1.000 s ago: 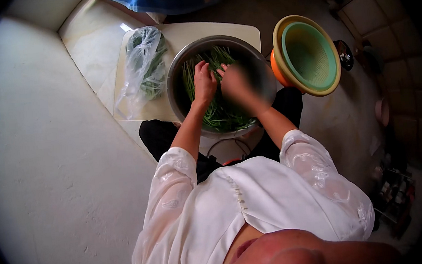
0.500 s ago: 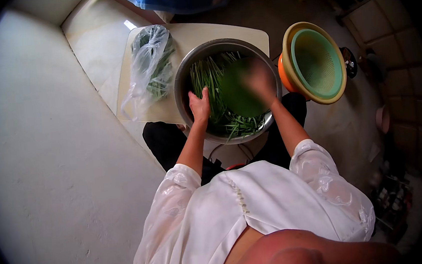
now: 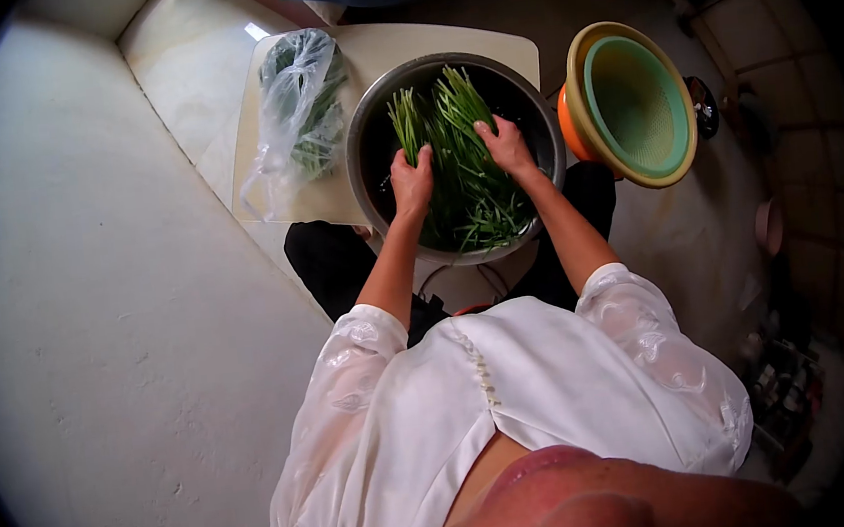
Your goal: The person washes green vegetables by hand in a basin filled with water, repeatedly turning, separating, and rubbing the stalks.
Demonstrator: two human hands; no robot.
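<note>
Long green garlic chives [image 3: 464, 174] lie in a round metal basin [image 3: 368, 193], their cut stem ends pointing away from me. At the basin's left side my left hand [image 3: 413, 179] is closed around a bundle of the stems. My right hand [image 3: 507, 146] grips a second, thicker bundle on the right. Both bundles are raised a little at their stem ends, while the leafy tips rest toward the near side of the basin. Dark shade hides the basin's bottom.
Under the basin is a cream-coloured board [image 3: 337, 206], with a clear plastic bag [image 3: 299, 114] of greens on its left. To the right stand stacked basins with a green colander [image 3: 637, 104] inside. A white wall [image 3: 103, 291] runs along the left.
My right hand, blurred earlier with a smear of greens, is now still and holds a bundle. The stem ends now stand higher and farther apart in two bunches.
</note>
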